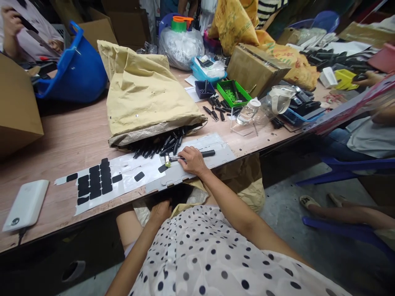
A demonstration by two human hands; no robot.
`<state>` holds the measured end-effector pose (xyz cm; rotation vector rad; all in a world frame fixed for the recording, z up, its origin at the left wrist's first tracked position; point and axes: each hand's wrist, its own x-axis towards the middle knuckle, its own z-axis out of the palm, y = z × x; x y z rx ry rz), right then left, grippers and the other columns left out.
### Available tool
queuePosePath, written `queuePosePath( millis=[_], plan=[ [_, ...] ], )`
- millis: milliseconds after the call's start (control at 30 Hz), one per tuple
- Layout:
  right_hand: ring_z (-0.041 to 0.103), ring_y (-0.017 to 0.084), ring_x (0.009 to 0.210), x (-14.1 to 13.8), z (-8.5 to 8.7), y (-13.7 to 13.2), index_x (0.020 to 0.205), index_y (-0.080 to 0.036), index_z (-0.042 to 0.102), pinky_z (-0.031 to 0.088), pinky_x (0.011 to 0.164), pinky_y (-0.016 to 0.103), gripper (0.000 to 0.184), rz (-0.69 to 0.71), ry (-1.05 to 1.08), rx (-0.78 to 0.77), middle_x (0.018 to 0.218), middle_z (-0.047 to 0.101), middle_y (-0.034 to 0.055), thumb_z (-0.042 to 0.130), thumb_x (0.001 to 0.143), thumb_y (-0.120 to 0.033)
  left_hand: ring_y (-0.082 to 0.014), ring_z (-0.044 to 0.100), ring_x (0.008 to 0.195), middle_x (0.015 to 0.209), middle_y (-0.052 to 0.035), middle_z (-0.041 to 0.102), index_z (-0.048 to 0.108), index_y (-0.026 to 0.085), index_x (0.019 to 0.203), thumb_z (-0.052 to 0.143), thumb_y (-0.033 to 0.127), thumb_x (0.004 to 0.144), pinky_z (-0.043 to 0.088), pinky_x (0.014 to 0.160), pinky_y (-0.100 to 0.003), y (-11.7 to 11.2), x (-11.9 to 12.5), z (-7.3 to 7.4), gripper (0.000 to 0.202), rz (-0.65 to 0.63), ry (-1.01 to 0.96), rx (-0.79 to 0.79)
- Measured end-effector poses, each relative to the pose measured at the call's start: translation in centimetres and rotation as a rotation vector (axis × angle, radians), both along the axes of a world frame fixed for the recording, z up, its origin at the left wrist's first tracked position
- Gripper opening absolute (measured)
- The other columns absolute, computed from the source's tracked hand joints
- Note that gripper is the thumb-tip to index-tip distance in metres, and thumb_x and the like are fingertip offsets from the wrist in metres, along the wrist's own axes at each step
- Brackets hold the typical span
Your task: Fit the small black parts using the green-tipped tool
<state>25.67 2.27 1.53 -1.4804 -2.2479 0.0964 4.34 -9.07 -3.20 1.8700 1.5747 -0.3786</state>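
My right hand (191, 159) rests at the table's front edge with its fingers curled around the shaft of a small hammer (207, 153). The hammer has a black handle and a yellowish head, and lies over a grey board (220, 147). Below the tabletop, my left hand (161, 211) reaches to the opening of a bag (197, 195) on my lap; its fingers are hidden. Left of the hammer, a white sheet (123, 164) carries rows of black rounded patches (95, 181). Behind it, several black pen-like pieces (169, 142) spill from a large tan paper sack (145, 94).
A white power bank (26, 204) with a cable lies at the left front. Farther back are a blue basin (83, 70), a green tray (226, 92), a clear bottle (247, 111) and a cardboard box (254, 68). Other people sit at the left and right.
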Motion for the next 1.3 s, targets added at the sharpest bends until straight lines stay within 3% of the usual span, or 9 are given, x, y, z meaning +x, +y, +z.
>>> queuePosePath(
  millis=[133, 267, 367, 467, 600, 733, 1033, 1200, 1300],
  plan=[
    [0.051, 0.025, 0.094, -0.1, 0.2, -0.2, 0.1, -0.021, 0.073, 0.038, 0.081, 0.035, 0.015, -0.022, -0.011, 0.006, 0.096, 0.064, 0.0083, 0.065, 0.091, -0.028, -0.0248, 0.074, 0.102, 0.109, -0.0079, 0.078, 0.074, 0.026, 0.109, 0.054, 0.019, 0.09, 0.056, 0.086, -0.033, -0.4, 0.5, 2.1, 0.028, -0.143, -0.173, 0.046],
    [0.051, 0.026, 0.094, -0.2, 0.3, -0.3, 0.098, -0.022, 0.073, 0.037, 0.082, 0.036, 0.014, -0.045, -0.019, 0.004, 0.096, 0.064, 0.0084, 0.066, 0.09, -0.03, -0.0159, 0.07, 0.074, 0.083, -0.0023, 0.076, 0.074, 0.025, 0.089, 0.054, 0.024, 0.091, 0.053, 0.071, -0.025, 0.1, 0.9, 4.5, 0.021, -0.204, -0.606, 0.397],
    [0.051, 0.026, 0.095, -0.2, 0.2, -0.2, 0.098, -0.022, 0.073, 0.037, 0.082, 0.036, 0.014, -0.049, -0.018, 0.0, 0.096, 0.063, 0.0084, 0.066, 0.09, -0.031, -0.0145, 0.062, 0.064, 0.074, -0.0016, 0.07, 0.073, 0.023, 0.087, 0.056, 0.029, 0.092, 0.051, 0.066, -0.026, 3.2, 0.7, 5.7, 0.02, -0.015, -0.706, 0.752],
    [0.05, 0.026, 0.095, -0.2, 0.1, -0.2, 0.098, -0.022, 0.072, 0.037, 0.082, 0.036, 0.013, -0.047, -0.006, -0.004, 0.096, 0.063, 0.0083, 0.066, 0.09, -0.03, -0.0191, 0.062, 0.074, 0.079, -0.0036, 0.067, 0.071, 0.021, 0.088, 0.054, 0.03, 0.091, 0.052, 0.074, -0.032, 8.2, -0.4, 6.1, 0.019, 0.282, -0.573, 0.978],
    [0.05, 0.026, 0.094, -0.3, 0.1, -0.2, 0.098, -0.021, 0.072, 0.037, 0.081, 0.035, 0.013, -0.047, 0.001, -0.008, 0.094, 0.062, 0.0084, 0.067, 0.09, -0.03, -0.0276, 0.06, 0.091, 0.089, -0.0076, 0.06, 0.07, 0.021, 0.092, 0.051, 0.028, 0.089, 0.051, 0.088, -0.043, 13.6, -2.1, 5.5, 0.021, 0.576, -0.39, 0.95],
    [0.051, 0.026, 0.094, -0.4, 0.2, -0.2, 0.097, -0.022, 0.072, 0.038, 0.082, 0.036, 0.012, -0.041, 0.005, -0.006, 0.095, 0.063, 0.0082, 0.067, 0.09, -0.029, -0.0314, 0.057, 0.098, 0.087, -0.007, 0.055, 0.069, 0.023, 0.09, 0.059, 0.029, 0.085, 0.05, 0.093, -0.047, 15.0, -2.7, 4.8, 0.013, 0.594, -0.312, 0.923],
    [0.051, 0.026, 0.093, -0.3, 0.2, -0.3, 0.097, -0.022, 0.072, 0.038, 0.082, 0.036, 0.012, -0.041, 0.005, -0.002, 0.096, 0.063, 0.0086, 0.066, 0.09, -0.03, -0.033, 0.057, 0.1, 0.094, -0.0097, 0.062, 0.068, 0.023, 0.096, 0.057, 0.032, 0.086, 0.048, 0.094, -0.049, 11.7, -6.0, 5.3, 0.017, 0.511, -0.235, 0.888],
    [0.051, 0.026, 0.094, -0.1, 0.2, -0.2, 0.102, -0.022, 0.072, 0.037, 0.08, 0.036, 0.014, -0.021, -0.01, 0.006, 0.097, 0.064, 0.0086, 0.065, 0.092, -0.029, -0.0272, 0.058, 0.093, 0.095, -0.0056, 0.067, 0.072, 0.026, 0.096, 0.058, 0.034, 0.086, 0.048, 0.088, -0.042, 8.8, -6.7, 5.3, 0.019, 0.265, -0.364, 0.743],
    [0.051, 0.025, 0.093, 0.1, 0.1, -0.1, 0.1, -0.023, 0.073, 0.036, 0.079, 0.035, 0.013, -0.01, -0.034, 0.009, 0.096, 0.065, 0.0082, 0.063, 0.095, -0.029, -0.0273, 0.057, 0.098, 0.097, -0.0041, 0.07, 0.075, 0.028, 0.095, 0.066, 0.035, 0.083, 0.045, 0.089, -0.04, 8.3, -5.7, 5.4, 0.017, 0.214, -0.351, 0.706]
  ],
)
